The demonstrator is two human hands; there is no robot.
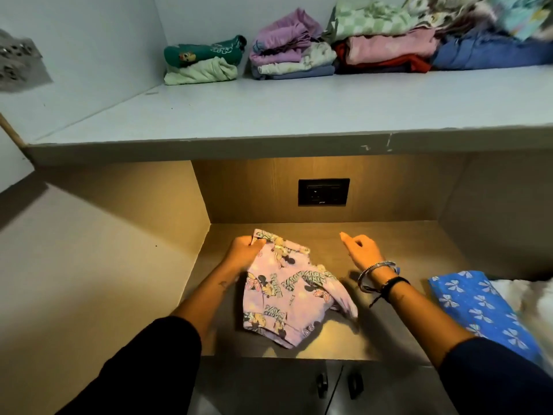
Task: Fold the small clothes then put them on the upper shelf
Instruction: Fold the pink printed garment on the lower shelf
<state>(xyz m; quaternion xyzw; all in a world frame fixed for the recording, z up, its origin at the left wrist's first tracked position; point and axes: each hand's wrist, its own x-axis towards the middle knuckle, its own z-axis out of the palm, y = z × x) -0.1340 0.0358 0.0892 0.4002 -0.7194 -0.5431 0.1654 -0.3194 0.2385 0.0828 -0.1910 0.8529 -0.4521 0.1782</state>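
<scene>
A small lilac garment with a cartoon mouse print lies partly folded on the lit lower counter. My left hand grips its far left corner near the back of the counter. My right hand hovers to the right of the garment, fingers loosely curled, holding nothing. The upper shelf above carries folded clothes along its back: a green and pale green stack, a purple stack, and a pink, red and checked stack.
A blue cloth with white bows and something white lie at the right end of the counter. A black wall socket sits in the back panel. Cabinet doors with dark handles are below. Blue clothes fill the shelf's right end.
</scene>
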